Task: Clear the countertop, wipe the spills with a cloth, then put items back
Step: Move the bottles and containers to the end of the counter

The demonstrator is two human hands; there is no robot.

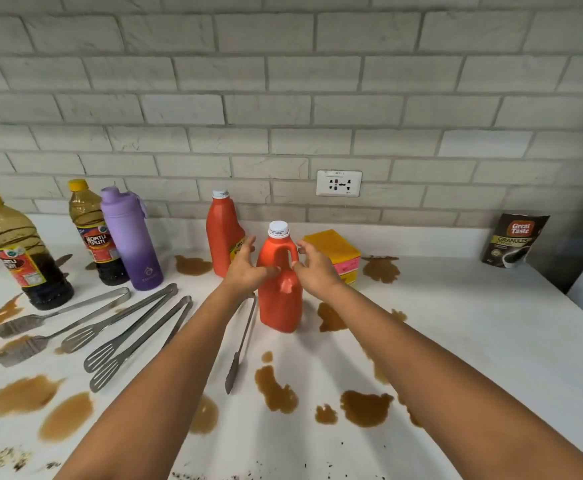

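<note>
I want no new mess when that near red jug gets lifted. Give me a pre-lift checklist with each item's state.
1. Cap on near red jug: seated, ok.
2. Left hand gripping: fingers spread beside the jug, not ok.
3. Right hand gripping: open by the handle, not ok.
4. Jug upright: ok.
5. Tongs lie at the jug's base: not ok.
6. Jug's underside free of brown spill: cannot tell.

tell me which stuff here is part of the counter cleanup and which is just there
Part of the job:
- near red jug, left hand and right hand either side of it
- far red jug
- two soy sauce bottles
- purple flask
- tongs
- yellow box
- coffee pouch
- brown spills

Just there:
- wall socket
- brick wall
</note>
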